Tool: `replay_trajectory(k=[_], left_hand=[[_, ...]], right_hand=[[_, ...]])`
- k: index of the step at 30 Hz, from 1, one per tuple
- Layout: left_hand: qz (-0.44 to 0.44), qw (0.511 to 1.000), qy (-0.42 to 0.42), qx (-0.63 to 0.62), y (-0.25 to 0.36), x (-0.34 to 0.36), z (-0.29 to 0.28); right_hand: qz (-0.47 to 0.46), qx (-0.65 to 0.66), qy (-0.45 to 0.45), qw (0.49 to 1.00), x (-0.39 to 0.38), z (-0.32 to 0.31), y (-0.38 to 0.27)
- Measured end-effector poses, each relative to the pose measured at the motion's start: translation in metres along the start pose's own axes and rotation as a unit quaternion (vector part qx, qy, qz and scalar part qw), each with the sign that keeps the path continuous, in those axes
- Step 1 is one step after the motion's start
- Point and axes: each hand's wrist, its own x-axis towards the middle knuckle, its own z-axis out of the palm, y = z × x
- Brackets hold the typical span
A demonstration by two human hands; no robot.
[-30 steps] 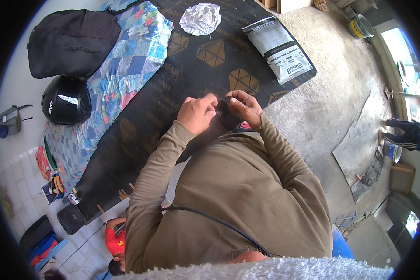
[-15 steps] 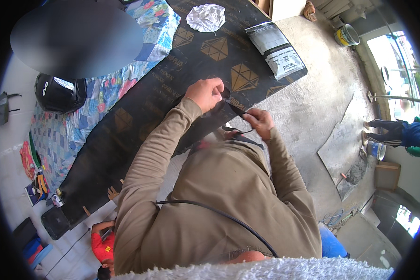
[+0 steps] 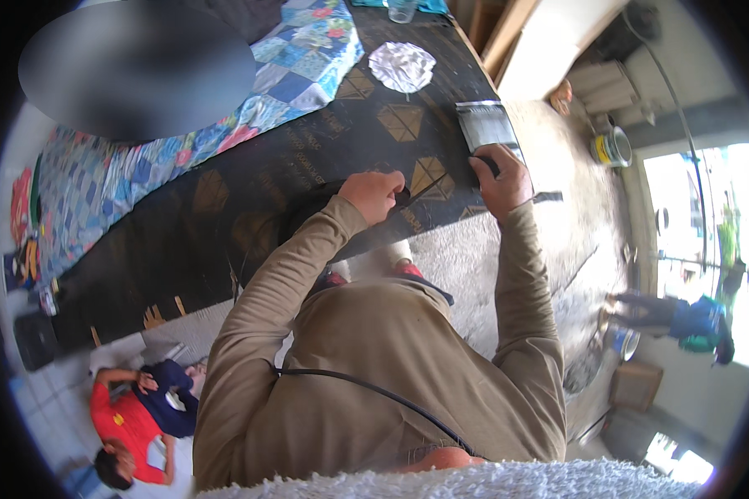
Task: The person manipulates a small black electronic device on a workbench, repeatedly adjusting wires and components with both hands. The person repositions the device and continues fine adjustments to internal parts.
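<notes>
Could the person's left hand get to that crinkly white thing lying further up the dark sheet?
Probably yes. The left hand rests on the dark sheet, and the crinkly white thing lies beyond it with only bare sheet between. The arm is still bent, so stretching or leaning forward looks enough, though depth is hard to judge here.

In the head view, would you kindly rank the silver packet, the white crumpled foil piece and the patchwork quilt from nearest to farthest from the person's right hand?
From the right hand:
1. Silver packet, just beyond the hand on the black sheet.
2. White crumpled foil piece, farther up the sheet, to the left.
3. Patchwork quilt, far left, beyond the black sheet's edge.
</notes>
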Motion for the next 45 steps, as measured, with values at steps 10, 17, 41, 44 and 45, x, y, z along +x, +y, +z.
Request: replay_trajectory(k=[10,17,41,44,45], left_hand=[[0.014,0.991,0.07,0.112,0.001,-0.024,-0.02],[-0.139,0.97,0.106,0.169,0.014,-0.075,-0.019],[-0.106,0.969,0.224,0.0,-0.003,-0.102,-0.041],[-0.1,0.965,0.24,-0.028,-0.009,-0.111,-0.04],[-0.099,0.963,0.247,-0.039,-0.012,-0.113,-0.038]], right_hand=[[-0.168,0.101,-0.12,0.973,0.113,0.116,0.02],[-0.125,-0.067,-0.183,0.973,0.093,0.17,0.094],[0.146,0.019,-0.077,0.986,-0.075,0.117,0.089],[0.067,-0.017,-0.046,0.997,-0.08,0.121,0.087],[0.027,-0.035,-0.035,0.998,-0.079,0.121,0.083]])
